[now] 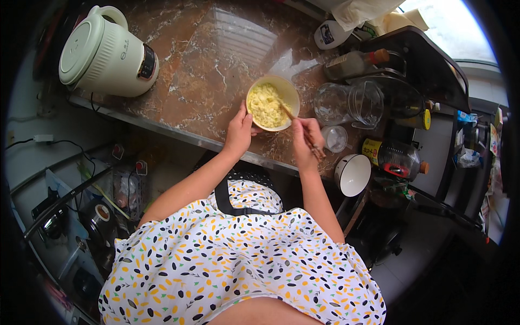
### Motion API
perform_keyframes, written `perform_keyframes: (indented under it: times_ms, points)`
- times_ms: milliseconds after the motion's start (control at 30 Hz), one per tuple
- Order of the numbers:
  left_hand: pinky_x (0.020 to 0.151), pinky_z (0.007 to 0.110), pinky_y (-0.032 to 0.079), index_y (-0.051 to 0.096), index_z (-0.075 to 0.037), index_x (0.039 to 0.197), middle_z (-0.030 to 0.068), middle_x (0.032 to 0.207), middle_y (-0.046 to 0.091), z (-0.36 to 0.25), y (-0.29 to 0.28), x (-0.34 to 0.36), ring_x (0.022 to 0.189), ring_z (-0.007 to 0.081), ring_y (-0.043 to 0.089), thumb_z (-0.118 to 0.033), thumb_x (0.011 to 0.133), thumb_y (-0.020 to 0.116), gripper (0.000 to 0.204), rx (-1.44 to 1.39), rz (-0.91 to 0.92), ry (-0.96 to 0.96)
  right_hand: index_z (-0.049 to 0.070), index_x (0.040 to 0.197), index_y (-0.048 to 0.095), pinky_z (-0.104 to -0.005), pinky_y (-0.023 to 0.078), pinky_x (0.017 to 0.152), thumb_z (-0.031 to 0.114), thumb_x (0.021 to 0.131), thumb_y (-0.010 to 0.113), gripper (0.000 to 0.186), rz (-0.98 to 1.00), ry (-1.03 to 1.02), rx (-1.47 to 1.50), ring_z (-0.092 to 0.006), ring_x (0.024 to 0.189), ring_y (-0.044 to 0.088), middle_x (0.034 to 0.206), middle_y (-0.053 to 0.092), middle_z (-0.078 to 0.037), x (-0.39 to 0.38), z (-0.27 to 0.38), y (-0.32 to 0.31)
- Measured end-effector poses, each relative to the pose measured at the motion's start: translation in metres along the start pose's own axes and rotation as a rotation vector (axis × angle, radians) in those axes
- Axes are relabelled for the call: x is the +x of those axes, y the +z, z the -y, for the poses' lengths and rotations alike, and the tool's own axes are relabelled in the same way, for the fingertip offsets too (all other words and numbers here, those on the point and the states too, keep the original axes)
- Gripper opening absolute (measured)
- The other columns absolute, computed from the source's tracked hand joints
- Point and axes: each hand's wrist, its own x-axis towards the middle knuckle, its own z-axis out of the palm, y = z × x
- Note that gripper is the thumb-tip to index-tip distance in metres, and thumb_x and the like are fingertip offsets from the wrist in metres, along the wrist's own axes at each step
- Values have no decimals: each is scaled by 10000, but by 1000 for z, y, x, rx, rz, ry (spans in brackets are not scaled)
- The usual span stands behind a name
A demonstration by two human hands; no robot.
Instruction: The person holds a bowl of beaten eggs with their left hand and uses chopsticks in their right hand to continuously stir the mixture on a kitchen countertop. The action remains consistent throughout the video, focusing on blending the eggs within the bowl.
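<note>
On the brown marbled counter (189, 81) stands a cream-coloured bowl (291, 93) with a lumpy pale-yellow mixture (265, 105) in it. My left hand (240, 130) is closed on the bowl's near left side, its thumb by the rim and its other fingers partly hidden beneath. Chopsticks (287, 111) are gripped in my right hand (307, 139) at the bowl's right edge. Their tips are in the mixture, and their back ends stick out below my palm.
Right of the bowl are a glass pitcher (331, 104), a small clear cup (335, 139) and a white bowl (353, 175) by the counter edge. Bottles (346, 64) crowd the far right. A pale-green electric appliance (108, 54) stands at the far left.
</note>
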Motion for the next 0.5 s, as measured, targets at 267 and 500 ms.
perform_keyframes:
  times_ms: [267,500]
  points:
    - [731,278,571,182,-34,1497,129,1223,561,-3,1,-3,871,174,670,-123,1014,345,518,-21,-7,-13,-13,911,641,-225,473,628,10,854,664,65,234,-180,21,-102,701,605,816,662,-94,-12,19,-10]
    - [679,233,526,216,-177,1517,56,1149,618,3,3,-2,786,118,679,-154,1028,344,506,-43,-40,-24,-5,859,595,-248,431,536,84,907,618,103,-62,-134,-215,-89,579,545,661,600,-80,-4,17,-8]
